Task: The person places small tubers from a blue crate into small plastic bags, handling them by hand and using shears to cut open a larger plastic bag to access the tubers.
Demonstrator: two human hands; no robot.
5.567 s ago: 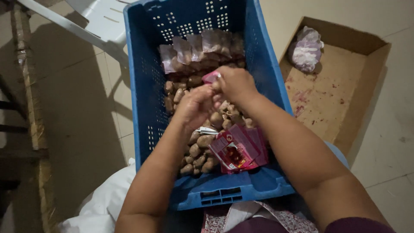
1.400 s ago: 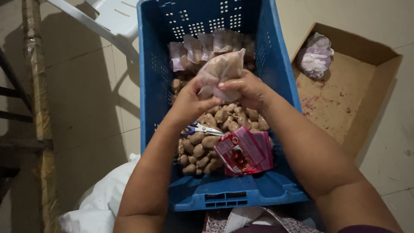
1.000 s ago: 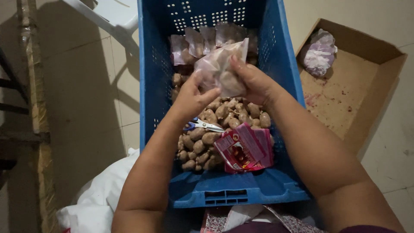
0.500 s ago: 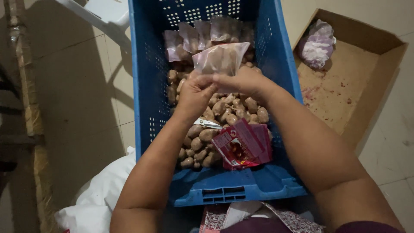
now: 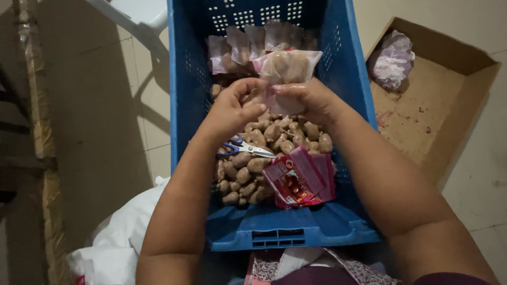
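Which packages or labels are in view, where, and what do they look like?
Clear bag: held by both hands above the blue crate, filled with brown lumps.
Filled clear bags: row at the crate's far end, same brown contents.
Red-pink labels: flat stack at the crate's near right, on loose brown pieces.
Cardboard box: on the floor right of the crate, open, holding a crumpled pale plastic bag.

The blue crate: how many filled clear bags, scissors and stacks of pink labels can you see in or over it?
Filled clear bags: 5, one held in both hands, four at the back
Scissors: 1
Stacks of pink labels: 1
Total: 7
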